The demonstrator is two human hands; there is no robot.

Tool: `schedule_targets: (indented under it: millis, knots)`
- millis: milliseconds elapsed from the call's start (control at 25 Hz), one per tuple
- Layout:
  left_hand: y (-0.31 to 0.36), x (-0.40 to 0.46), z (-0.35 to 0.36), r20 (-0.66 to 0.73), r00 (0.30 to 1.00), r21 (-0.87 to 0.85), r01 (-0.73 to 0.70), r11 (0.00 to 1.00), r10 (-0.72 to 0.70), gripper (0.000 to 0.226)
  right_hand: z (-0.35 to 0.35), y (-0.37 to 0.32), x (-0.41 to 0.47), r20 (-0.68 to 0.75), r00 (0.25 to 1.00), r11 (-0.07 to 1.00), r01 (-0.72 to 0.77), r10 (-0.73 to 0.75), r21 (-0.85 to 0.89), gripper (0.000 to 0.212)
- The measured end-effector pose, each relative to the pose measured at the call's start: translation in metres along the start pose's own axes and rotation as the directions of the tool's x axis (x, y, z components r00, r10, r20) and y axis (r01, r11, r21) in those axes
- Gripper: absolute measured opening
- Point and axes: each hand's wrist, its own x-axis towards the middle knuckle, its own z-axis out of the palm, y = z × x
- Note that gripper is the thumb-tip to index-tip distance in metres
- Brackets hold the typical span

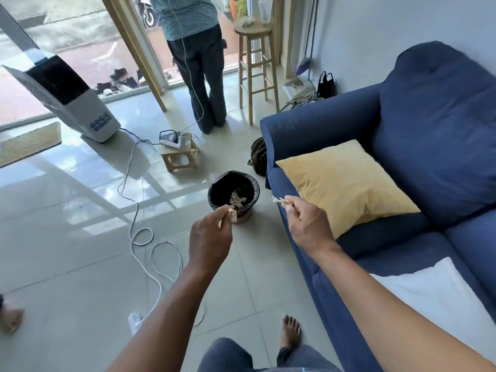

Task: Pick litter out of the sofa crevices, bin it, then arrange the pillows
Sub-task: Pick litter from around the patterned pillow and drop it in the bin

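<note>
A small bin (234, 193) lined with a black bag stands on the floor by the sofa's front corner, with paper scraps inside. My left hand (210, 238) pinches pale litter scraps (233, 214) just at the bin's near rim. My right hand (308, 220) grips a thin pale piece of litter (280, 200) to the right of the bin, over the sofa's edge. On the blue sofa (389, 251) a yellow pillow (349, 183) lies flat on the seat, and a white pillow (440, 296) lies nearer to me.
A person (196, 63) stands by the glass door. A wooden stool (256, 65), a low step stool (179, 155) with a power strip, a white air cooler (67, 100) and loose cables (139, 232) are on the tiled floor. A dark bag (258, 157) leans on the sofa arm.
</note>
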Motion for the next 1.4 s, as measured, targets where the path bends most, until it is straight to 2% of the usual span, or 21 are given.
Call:
schedule_targets:
  millis: [240,400,560,680,960,1040,1200,1360,1400]
  knots:
    - [-0.043,0.07,0.021,0.031,0.995,-0.004,0.095,0.995,-0.095,0.013,0.046,-0.009,0.079,0.078,0.997,1.0,0.012,-0.011,-0.013,0.022]
    - [-0.09,0.148,0.036,0.069,0.991,0.025,0.112,0.993,-0.113,0.015,0.097,-0.019,0.137,0.114,0.991,0.996,-0.06,0.067,-0.06,0.023]
    - [-0.118,0.229,0.052,0.09,0.989,-0.028,0.123,0.992,-0.12,0.018,0.137,-0.034,0.195,0.168,0.978,0.985,-0.098,0.122,-0.14,0.023]
    - [-0.143,0.283,0.066,0.157,0.982,-0.012,0.105,0.994,-0.102,0.018,0.178,-0.043,0.242,0.165,0.971,0.973,-0.145,0.175,-0.178,0.022]
    - [-0.197,0.361,0.136,0.266,0.949,0.092,0.15,0.984,-0.169,0.018,0.282,-0.003,0.314,0.242,0.87,0.901,-0.399,0.431,-0.169,0.01]
    - [-0.218,0.375,0.173,0.304,0.924,0.1,0.21,0.973,-0.231,0.019,0.32,0.025,0.339,0.268,0.828,0.869,-0.451,0.493,-0.204,0.013]
    - [-0.256,0.401,0.244,0.396,0.863,0.154,0.274,0.949,-0.314,0.023,0.382,0.078,0.375,0.28,0.793,0.836,-0.469,0.541,-0.286,0.019]
    - [-0.277,0.422,0.291,0.561,0.745,0.2,0.301,0.932,-0.361,0.02,0.417,0.109,0.395,0.352,0.737,0.813,-0.48,0.578,-0.329,0.032]
    - [-0.278,0.425,0.294,0.591,0.711,0.229,0.304,0.925,-0.38,0.027,0.418,0.112,0.395,0.362,0.729,0.811,-0.479,0.581,-0.337,0.035]
